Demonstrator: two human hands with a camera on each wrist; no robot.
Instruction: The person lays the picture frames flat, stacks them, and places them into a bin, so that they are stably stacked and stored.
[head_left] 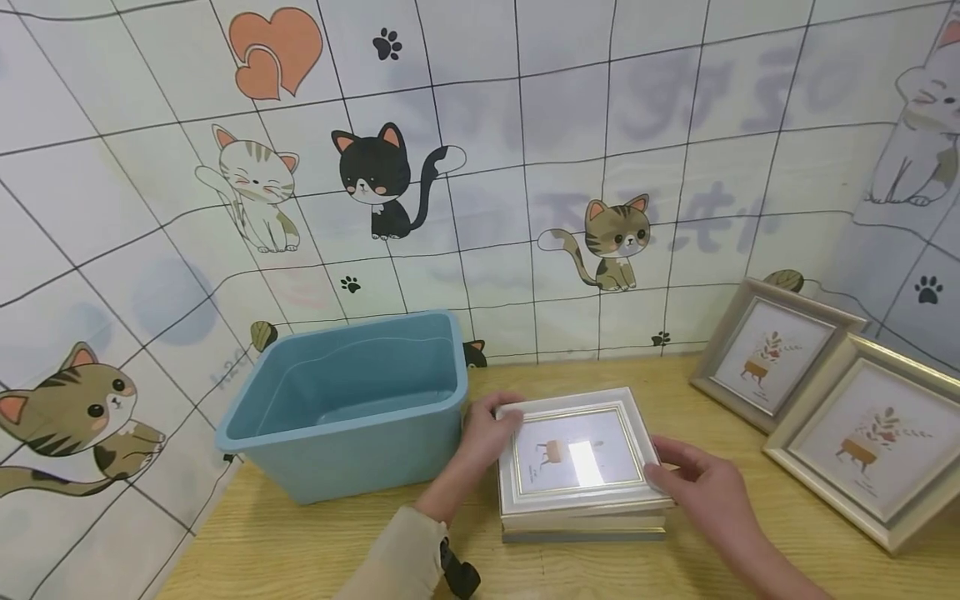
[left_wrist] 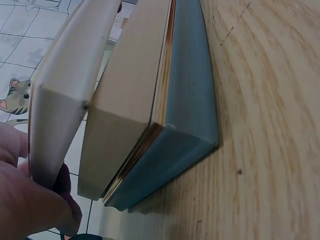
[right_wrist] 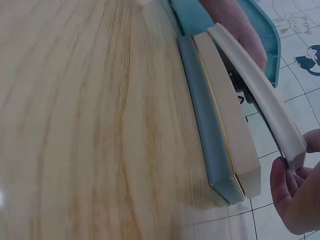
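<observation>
A white picture frame (head_left: 637,417) with a gold inner line and a flowerpot print is held between my two hands. My left hand (head_left: 483,429) grips its left edge, thumb on top. At the opposite edge, my right hand (head_left: 705,492) pinches it between thumb and fingers. Beneath it lie a cream frame (left_wrist: 125,75) and, lowest, a blue-grey frame (left_wrist: 190,90), stacked flat on the wooden table (head_left: 600,567). Both wrist views show a gap between the white frame and the cream one, so its edge is raised off the stack.
A blue plastic tub (head_left: 360,454) stands left of the stack, close beside my left hand. Toward the right lean two upright picture frames, a taupe one (head_left: 731,392) and a larger champagne-gold one (head_left: 825,492). Cat-printed sheeting (head_left: 487,208) covers the wall behind.
</observation>
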